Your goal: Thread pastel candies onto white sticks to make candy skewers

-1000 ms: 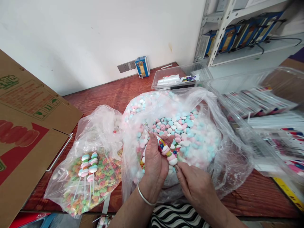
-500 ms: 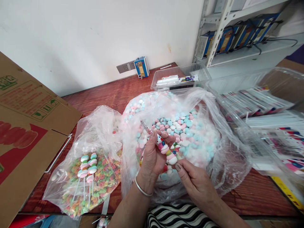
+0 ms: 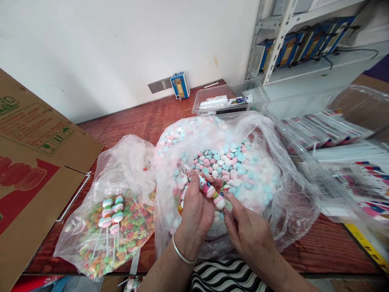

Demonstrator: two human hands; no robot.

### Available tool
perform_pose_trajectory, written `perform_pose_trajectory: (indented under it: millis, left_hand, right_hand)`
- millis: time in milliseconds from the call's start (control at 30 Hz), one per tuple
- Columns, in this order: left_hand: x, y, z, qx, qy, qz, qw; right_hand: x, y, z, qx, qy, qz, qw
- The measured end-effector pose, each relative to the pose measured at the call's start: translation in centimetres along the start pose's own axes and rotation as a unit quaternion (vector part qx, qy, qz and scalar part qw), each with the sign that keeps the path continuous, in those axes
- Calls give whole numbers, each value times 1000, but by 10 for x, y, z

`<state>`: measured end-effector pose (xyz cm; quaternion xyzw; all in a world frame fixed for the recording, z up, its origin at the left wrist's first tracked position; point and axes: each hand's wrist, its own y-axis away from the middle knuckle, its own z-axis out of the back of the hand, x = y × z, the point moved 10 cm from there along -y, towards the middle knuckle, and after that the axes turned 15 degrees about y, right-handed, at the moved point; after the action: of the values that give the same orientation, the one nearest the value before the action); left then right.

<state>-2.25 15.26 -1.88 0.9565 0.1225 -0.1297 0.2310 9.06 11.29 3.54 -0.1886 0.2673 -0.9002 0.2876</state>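
Note:
My left hand (image 3: 197, 205), with a bangle at the wrist, is closed around a candy skewer (image 3: 209, 190) of pink, white and green sweets in a clear printed wrapper. The wrapper's narrow end points away to the upper left. My right hand (image 3: 251, 227) has its thumb and forefinger at the skewer's near, rounded end, pinching it; its other fingers are curled. Beneath both hands lies a large clear bag (image 3: 288, 194) of pink, blue and white button candies (image 3: 225, 162). On the left, several candy skewers (image 3: 112, 213) on white sticks rest on a bag of coloured ring candies (image 3: 133, 227).
A cardboard box (image 3: 39, 162) stands at the left edge. Behind the candy bag is a clear plastic tray (image 3: 197, 101); at right, a larger clear bin (image 3: 291, 162) holds stacked printed wrappers (image 3: 328, 129). A small blue device (image 3: 180, 86) stands against the wall.
My right forefinger has lifted from the skewer's underside to its upper side. The skewer has tilted flatter in my left hand, its far end lower and further left.

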Motion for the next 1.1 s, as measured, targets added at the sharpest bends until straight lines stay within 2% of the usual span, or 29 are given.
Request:
perform_pose_trajectory:
  millis: [100, 167, 400, 567, 667, 833, 867, 900, 967, 1033, 1100]
  left_hand:
    - [3, 3, -1, 8, -27, 8, 1000]
    - [3, 5, 0, 5, -33, 7, 999]
    - [4, 8, 3, -40, 0, 6, 999]
    - [3, 11, 1, 4, -56, -30, 998]
    - [4, 12, 0, 34, -82, -12, 996]
    - [2, 9, -11, 89, -48, 38, 994]
    - [1, 9, -12, 94, -36, 39, 994]
    - [0, 7, -12, 93, -27, 39, 995]
    - [1, 5, -9, 78, -18, 37, 996]
    - [2, 3, -5, 56, -16, 25, 998]
    - [2, 2, -1, 44, -11, 21, 999]
  right_hand:
    - [4, 0, -14, 82, -91, 11, 992]
    - [7, 0, -18, 108, -134, 20, 985]
    - [12, -2, -14, 91, -161, 47, 982]
    - [3, -1, -27, 146, -184, -5, 972]
    - [-4, 2, -36, 189, -271, -67, 942]
    - [-5, 9, -47, 236, -463, -141, 843]
    - [-5, 9, -48, 236, -475, -147, 835]
    - [-7, 8, -47, 224, -468, -148, 842]
    - [-12, 3, -36, 165, -404, -120, 892]
    - [-10, -1, -20, 92, -319, -55, 942]
    - [-3, 0, -12, 56, -265, 9, 963]
